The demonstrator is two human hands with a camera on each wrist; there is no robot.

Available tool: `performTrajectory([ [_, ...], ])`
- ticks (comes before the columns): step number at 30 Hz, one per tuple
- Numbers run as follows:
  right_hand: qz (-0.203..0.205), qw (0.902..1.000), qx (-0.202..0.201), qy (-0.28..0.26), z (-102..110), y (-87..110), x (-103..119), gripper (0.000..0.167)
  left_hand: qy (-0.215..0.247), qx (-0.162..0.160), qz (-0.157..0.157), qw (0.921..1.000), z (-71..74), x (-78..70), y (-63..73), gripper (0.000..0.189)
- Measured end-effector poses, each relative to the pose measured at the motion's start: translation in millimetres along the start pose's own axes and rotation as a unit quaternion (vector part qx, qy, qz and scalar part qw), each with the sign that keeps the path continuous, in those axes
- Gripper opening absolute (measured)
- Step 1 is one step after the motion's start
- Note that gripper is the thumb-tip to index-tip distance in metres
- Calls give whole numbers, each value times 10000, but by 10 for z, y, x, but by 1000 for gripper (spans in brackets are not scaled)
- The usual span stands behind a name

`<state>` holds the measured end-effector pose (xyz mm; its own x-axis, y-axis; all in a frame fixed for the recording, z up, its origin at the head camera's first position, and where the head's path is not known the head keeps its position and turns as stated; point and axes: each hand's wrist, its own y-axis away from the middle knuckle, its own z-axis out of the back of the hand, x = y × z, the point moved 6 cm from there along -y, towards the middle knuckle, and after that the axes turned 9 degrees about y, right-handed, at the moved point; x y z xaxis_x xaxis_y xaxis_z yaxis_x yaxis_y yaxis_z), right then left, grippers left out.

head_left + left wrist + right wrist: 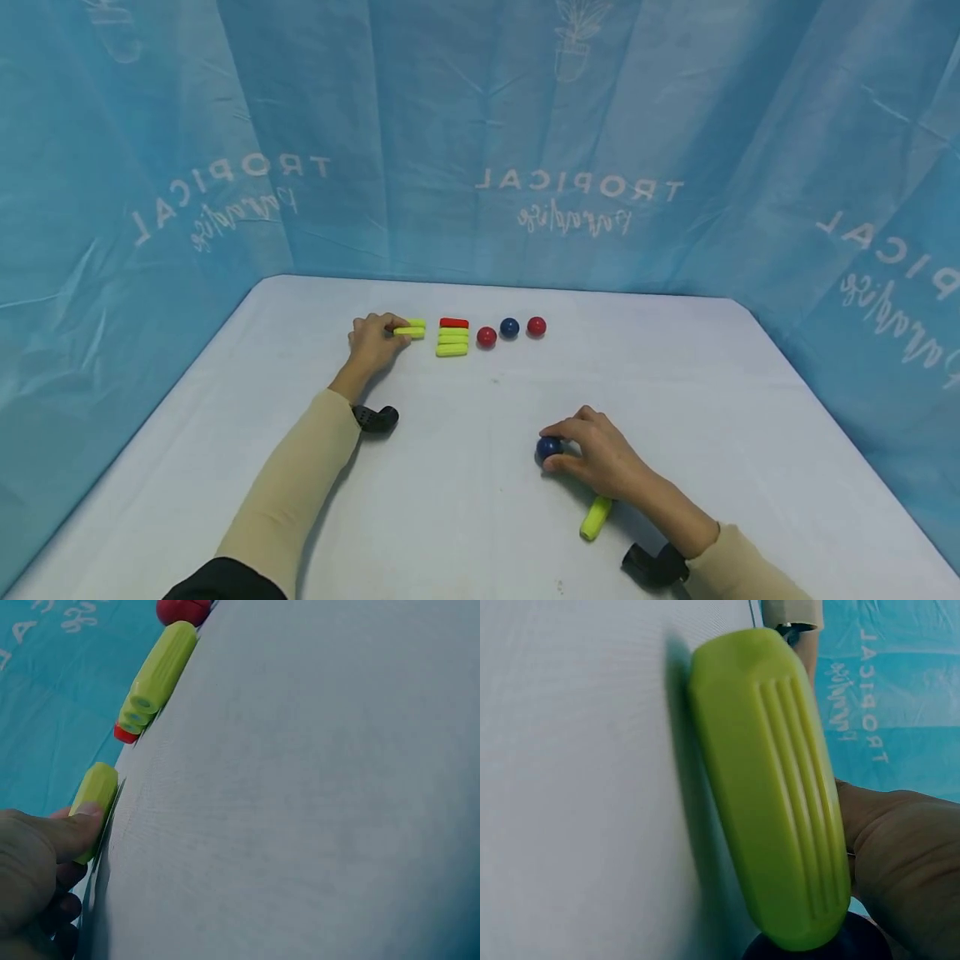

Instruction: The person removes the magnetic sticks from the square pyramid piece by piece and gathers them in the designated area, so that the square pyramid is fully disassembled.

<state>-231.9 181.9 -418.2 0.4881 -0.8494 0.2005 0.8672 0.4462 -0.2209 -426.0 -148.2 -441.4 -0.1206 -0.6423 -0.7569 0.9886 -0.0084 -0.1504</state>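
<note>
At the far left of the table, my left hand [371, 343] pinches a yellow-green ridged plastic stick [409, 332] between thumb and fingers. A second yellow-green stick [416, 322] lies right behind it. In the left wrist view the thumb presses along the side of the held stick [100, 784]. Nearer the front right, my right hand [603, 457] holds a dark blue ball [548, 448] between thumb and fingers, low at the tabletop. Another yellow-green stick [596, 518] lies beneath that hand's wrist side, and it fills the middle of the right wrist view, partly covering the ball [825, 949].
Right of the left hand lies a row of yellow-green sticks [452, 340] with a red stick [453, 322] at its back. Beside it sit a red ball [487, 337], a blue ball [509, 327] and another red ball [536, 327]. A blue curtain [480, 125] hangs behind the white table [450, 483].
</note>
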Motion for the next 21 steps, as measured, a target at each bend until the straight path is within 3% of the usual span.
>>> performTrajectory([
  [5,18,9998,156,125,-13,-12,10,47,-178,-64,33,9998,-16,-9,-1,28],
  [11,-404,9964,414,617,43,74,-10,60,-236,-124,120,9996,-34,-15,6,28],
  [16,-511,9941,135,946,128,216,-34,47,-246,-169,161,9994,-36,-14,8,26],
  [21,-484,9954,-88,822,141,271,-50,26,-226,-180,160,9995,-38,-14,17,27],
])
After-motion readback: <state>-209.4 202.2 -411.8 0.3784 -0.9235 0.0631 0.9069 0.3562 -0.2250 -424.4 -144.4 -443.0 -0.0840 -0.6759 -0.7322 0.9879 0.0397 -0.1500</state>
